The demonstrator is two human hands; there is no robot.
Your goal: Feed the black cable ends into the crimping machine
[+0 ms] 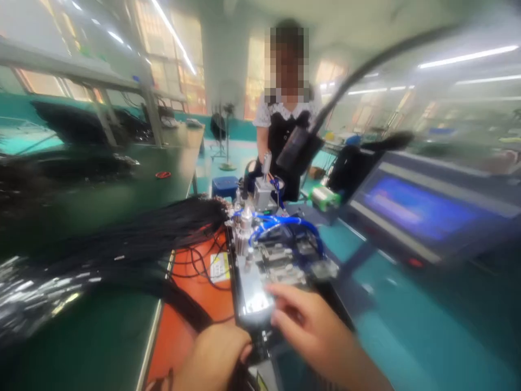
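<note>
In the lower middle, my left hand [217,347] is closed round a bunch of black cables [189,307], with its fingertips mostly hidden. My right hand [307,317] is at the near end of a machine's shiny metal plate [254,290]. Its index finger points forward, the thumb is apart from it, and nothing shows between them. Beyond the plate are metal clamp-like fixtures [280,260], blue air tubes [301,221] and a metal cylinder [245,220]. The picture is blurred, so small parts cannot be made out.
A large bundle of black cables [134,231] lies across the dark green table [118,331] and orange surface [175,339] at left. A screen unit [423,206] stands at right. A dark flexible arm [366,65] hangs overhead. Another person [285,119] is behind the machine.
</note>
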